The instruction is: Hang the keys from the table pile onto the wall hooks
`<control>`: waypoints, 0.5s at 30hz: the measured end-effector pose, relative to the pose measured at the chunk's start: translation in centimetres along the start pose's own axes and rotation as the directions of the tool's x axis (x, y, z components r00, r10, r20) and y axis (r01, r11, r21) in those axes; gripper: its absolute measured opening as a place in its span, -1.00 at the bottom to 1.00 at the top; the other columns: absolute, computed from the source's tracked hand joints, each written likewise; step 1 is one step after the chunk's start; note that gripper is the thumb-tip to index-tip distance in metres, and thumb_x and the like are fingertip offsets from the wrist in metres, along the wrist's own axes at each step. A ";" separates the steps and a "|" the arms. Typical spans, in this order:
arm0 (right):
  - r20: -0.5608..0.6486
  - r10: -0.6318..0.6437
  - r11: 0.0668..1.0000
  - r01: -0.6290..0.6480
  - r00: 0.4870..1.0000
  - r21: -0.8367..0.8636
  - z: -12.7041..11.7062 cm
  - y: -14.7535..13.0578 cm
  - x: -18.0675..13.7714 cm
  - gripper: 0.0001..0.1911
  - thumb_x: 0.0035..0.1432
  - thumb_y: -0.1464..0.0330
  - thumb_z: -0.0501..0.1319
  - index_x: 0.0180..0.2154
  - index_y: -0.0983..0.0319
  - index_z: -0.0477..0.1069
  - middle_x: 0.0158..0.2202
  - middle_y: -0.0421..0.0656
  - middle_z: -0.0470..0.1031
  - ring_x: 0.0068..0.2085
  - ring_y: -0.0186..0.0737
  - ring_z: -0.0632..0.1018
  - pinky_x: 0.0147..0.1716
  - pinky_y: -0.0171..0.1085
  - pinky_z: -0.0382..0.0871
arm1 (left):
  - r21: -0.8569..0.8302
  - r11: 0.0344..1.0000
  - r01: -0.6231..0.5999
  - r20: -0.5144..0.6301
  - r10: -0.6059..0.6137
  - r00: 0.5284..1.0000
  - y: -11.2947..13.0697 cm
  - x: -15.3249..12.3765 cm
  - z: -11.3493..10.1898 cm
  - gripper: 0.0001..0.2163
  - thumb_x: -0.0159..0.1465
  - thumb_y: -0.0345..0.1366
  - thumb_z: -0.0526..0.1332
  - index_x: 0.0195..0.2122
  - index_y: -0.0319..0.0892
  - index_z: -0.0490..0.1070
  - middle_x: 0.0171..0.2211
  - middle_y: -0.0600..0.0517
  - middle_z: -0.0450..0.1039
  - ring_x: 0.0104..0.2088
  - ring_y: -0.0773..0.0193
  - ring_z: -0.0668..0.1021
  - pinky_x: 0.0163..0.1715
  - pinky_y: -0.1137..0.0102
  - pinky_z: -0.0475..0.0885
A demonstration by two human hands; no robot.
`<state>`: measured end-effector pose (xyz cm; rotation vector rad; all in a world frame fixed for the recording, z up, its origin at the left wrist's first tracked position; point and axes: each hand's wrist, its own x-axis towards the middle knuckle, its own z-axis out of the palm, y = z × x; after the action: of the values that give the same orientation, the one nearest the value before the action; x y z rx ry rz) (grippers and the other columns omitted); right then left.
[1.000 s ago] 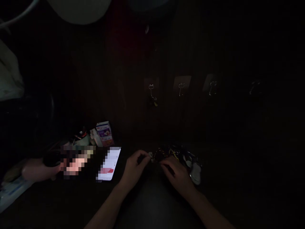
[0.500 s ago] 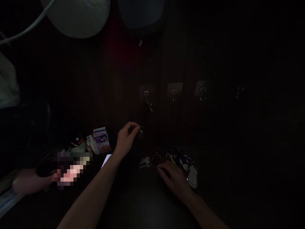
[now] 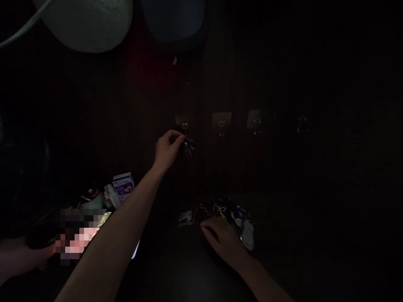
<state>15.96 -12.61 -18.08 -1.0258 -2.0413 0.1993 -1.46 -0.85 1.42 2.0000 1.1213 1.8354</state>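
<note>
My left hand (image 3: pixel 168 149) is raised to the dark wood wall, fingers pinched at a small bunch of metal keys (image 3: pixel 188 147) just under the leftmost wall hook (image 3: pixel 184 126). The keys seem to hang from that hook, though the dim light hides the ring. My right hand (image 3: pixel 222 243) rests on the table at the front of a heap of keychains (image 3: pixel 220 213), with a yellow loop and a white fob (image 3: pixel 248 235) among them. Loose silver keys (image 3: pixel 185 218) lie just left of it.
Several more adhesive hooks (image 3: pixel 221 126) run rightward along the wall. At lower left, another person's hand (image 3: pixel 31 256) reaches in beside a pixelated object (image 3: pixel 78 235). Behind stand a printed carton (image 3: pixel 123 186) and a white bottle (image 3: pixel 111 196). A pale cap (image 3: pixel 85 25) hangs above.
My left hand has risen from near the table edge to the leftmost hook, carrying the small key bunch up with it. The view has tilted slightly, and my right hand stays by the heap.
</note>
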 end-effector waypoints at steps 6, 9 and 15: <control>0.027 -0.046 0.999 0.046 0.999 -0.020 -0.1 0.1 0.0 -0.85 0.20 0.45 0.07 -0.25 0.16 0.39 -0.32 -0.20 0.53 -0.28 -0.26 0.52 -0.24 -0.26 0.35 | 0.065 0.996 0.054 -0.023 -0.053 0.998 -1.0 1.0 0.6 -0.89 0.10 -0.27 0.18 -0.44 -0.18 0.45 -0.45 0.08 0.47 -0.38 0.31 0.48 -0.35 0.45 0.31; 0.049 -0.063 0.996 0.066 0.997 -0.061 -0.1 0.2 -0.1 -0.84 0.21 0.45 0.06 -0.24 0.16 0.38 -0.33 -0.19 0.53 -0.29 -0.26 0.52 -0.24 -0.25 0.35 | 0.121 0.991 0.059 -0.016 -0.058 0.998 -1.2 1.0 0.8 -0.88 0.10 -0.26 0.17 -0.43 -0.17 0.45 -0.44 0.08 0.49 -0.36 0.30 0.49 -0.33 0.45 0.32; 0.098 -0.078 0.989 0.089 0.992 -0.118 -0.1 0.4 -0.1 -0.85 0.20 0.45 0.07 -0.26 0.16 0.38 -0.34 -0.21 0.53 -0.31 -0.27 0.51 -0.25 -0.27 0.33 | 0.230 0.969 0.095 -0.034 -0.090 0.995 -1.2 1.2 1.3 -0.91 0.08 -0.29 0.18 -0.46 -0.15 0.44 -0.49 0.07 0.48 -0.41 0.27 0.50 -0.40 0.44 0.30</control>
<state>16.36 -12.45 -18.28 -1.0189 -2.1996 0.0810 -0.78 1.17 1.38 2.0106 1.4704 1.7561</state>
